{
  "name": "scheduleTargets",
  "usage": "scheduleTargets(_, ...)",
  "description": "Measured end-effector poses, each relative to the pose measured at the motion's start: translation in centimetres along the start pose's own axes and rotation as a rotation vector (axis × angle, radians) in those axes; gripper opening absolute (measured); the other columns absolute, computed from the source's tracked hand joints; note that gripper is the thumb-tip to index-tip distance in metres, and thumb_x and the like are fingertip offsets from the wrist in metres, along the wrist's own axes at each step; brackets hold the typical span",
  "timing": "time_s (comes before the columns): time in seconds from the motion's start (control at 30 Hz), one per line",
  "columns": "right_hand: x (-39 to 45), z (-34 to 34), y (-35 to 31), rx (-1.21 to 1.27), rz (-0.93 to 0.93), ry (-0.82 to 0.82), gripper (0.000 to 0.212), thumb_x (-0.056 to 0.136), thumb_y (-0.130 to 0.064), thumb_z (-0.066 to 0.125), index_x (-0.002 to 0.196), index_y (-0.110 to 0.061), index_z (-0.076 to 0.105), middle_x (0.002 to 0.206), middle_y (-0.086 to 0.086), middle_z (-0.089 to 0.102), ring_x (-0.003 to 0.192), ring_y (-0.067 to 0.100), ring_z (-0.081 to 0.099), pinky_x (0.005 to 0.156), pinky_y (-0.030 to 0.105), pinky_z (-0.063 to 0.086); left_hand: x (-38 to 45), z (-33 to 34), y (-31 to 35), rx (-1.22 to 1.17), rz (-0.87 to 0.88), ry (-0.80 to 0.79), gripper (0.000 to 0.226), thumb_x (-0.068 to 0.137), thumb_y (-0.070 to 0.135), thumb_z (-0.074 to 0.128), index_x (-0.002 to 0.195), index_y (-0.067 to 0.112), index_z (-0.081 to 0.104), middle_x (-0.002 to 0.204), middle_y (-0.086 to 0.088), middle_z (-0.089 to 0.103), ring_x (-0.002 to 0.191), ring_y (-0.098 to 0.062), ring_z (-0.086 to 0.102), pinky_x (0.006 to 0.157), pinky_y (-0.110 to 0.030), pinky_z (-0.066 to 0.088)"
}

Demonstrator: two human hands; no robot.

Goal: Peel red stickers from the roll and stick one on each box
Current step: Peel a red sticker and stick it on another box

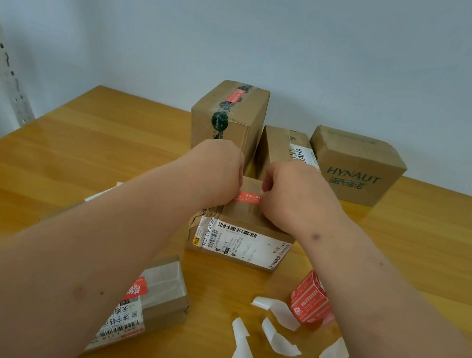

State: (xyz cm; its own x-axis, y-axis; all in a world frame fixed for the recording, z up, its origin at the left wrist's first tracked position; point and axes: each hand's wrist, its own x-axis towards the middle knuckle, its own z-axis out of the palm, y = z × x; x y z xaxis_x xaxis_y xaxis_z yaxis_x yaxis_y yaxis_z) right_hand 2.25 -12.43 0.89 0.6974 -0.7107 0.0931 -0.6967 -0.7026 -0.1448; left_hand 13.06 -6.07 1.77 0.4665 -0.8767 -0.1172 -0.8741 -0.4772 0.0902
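Head view: both hands, left (217, 172) and right (291, 193), have curled fingers pressing the ends of a red rectangular sticker (247, 198) onto the top of a brown cardboard box (242, 236) mid-bench. The red sticker roll (309, 300) stands near white backing scraps (279, 339) on the wooden bench (61, 149).

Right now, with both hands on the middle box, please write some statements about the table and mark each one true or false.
1. Both hands, left hand and right hand, are at a red sticker on the middle box. True.
2. The sticker roll stands on the HYNAUT box. False: it stands on the table.
3. The tall box at the back carries a red sticker. True.
4. No backing strips lie on the table. False: several white ones lie near the roll.
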Motion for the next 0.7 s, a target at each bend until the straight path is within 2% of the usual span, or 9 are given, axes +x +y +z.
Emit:
scheduleTargets(0.17, 0.1, -0.5, 0.5, -0.103, 0.03, -0.013, 0.012, 0.08, -0.025, 0.054, 0.09, -0.028, 0.058, 0.088, -0.002, 0.057, 0.085, 0.021, 0.055, 0.062, 0.03, 0.043, -0.4, -0.1, -0.5, -0.118, 0.002, 0.002, 0.016, 0.094, 0.023, 0.059, 0.109, 0.02, 0.066, 0.115, -0.001, 0.062, 0.107, -0.02, 0.059, 0.093, -0.034, 0.051)
scheduleTargets(0.27, 0.2, -0.4, 1.8, 0.034, 0.124, -0.069, 0.016, 0.079, -0.023, 0.052, 0.093, -0.026, 0.059, 0.095, -0.001, 0.059, 0.087, 0.02, 0.055, 0.063, 0.03, 0.045, -0.7, 0.9, -1.7, -0.272, 0.0, 0.078, 0.012, 0.093, 0.017, 0.059, 0.099, 0.027, 0.064, 0.108, 0.002, 0.06, 0.091, -0.014, 0.057, 0.077, -0.027, 0.051)
scheduleTargets(0.33, 0.3, 0.0, 2.5, 0.146, 0.186, -0.052, 0.027, 0.081, -0.022, 0.052, 0.107, -0.025, 0.058, 0.111, 0.002, 0.053, 0.1, 0.023, 0.052, 0.075, 0.034, 0.047, -0.5, 1.9, -2.3, -0.395, -0.015, 0.16, 0.014, 0.093, 0.017, 0.057, 0.099, 0.029, 0.061, 0.108, 0.002, 0.055, 0.083, -0.011, 0.054, 0.068, -0.024, 0.048)
scheduleTargets(0.4, 0.5, 0.6, 2.6, 0.272, 0.231, -0.018, 0.038, 0.085, -0.028, 0.051, 0.123, -0.025, 0.052, 0.127, 0.006, 0.044, 0.115, 0.028, 0.044, 0.085, 0.035, 0.042, -0.4, 2.6, -2.4, -0.438, -0.035, 0.199, 0.019, 0.096, 0.026, 0.052, 0.113, 0.03, 0.06, 0.119, 0.0, 0.049, 0.092, -0.016, 0.055, 0.074, -0.028, 0.051)
scheduleTargets(0.43, 0.5, 0.8, 2.4, 0.334, 0.238, -0.019, 0.042, 0.087, -0.034, 0.051, 0.128, -0.025, 0.049, 0.13, 0.006, 0.043, 0.117, 0.028, 0.044, 0.085, 0.035, 0.04, -0.3, 2.8, -2.2, -0.423, -0.04, 0.198, 0.026, 0.096, 0.033, 0.051, 0.121, 0.03, 0.058, 0.126, -0.001, 0.046, 0.099, -0.018, 0.055, 0.08, -0.031, 0.051)
scheduleTargets(0.53, 0.6, 1.5, 1.8, 0.367, 0.203, -0.115, 0.052, 0.086, -0.053, 0.055, 0.125, -0.021, 0.052, 0.119, 0.004, 0.059, 0.106, 0.021, 0.056, 0.079, 0.032, 0.046, -0.2, 2.9, -2.0, -0.321, -0.034, 0.166, 0.046, 0.089, 0.052, 0.057, 0.131, 0.033, 0.053, 0.135, 0.0, 0.044, 0.112, -0.022, 0.053, 0.085, -0.033, 0.046)
scheduleTargets(0.6, 0.6, 1.5, 1.7, 0.379, 0.191, -0.15, 0.041, 0.09, -0.047, 0.054, 0.121, -0.02, 0.057, 0.112, 0.003, 0.063, 0.1, 0.02, 0.058, 0.082, 0.034, 0.049, -0.2, 2.7, -2.1, -0.356, -0.029, 0.148, 0.041, 0.09, 0.045, 0.061, 0.128, 0.034, 0.056, 0.133, 0.001, 0.05, 0.107, -0.018, 0.057, 0.079, -0.028, 0.048)
scheduleTargets(0.7, 0.5, 1.2, 1.9, 0.435, 0.194, -0.141, 0.033, 0.096, -0.025, 0.045, 0.126, -0.021, 0.058, 0.12, 0.004, 0.061, 0.107, 0.02, 0.056, 0.09, 0.036, 0.05, -0.3, 2.8, -2.6, -0.5, -0.028, 0.13, 0.029, 0.094, 0.028, 0.057, 0.123, 0.032, 0.062, 0.117, 0.005, 0.06, 0.09, -0.012, 0.061, 0.074, -0.028, 0.056)
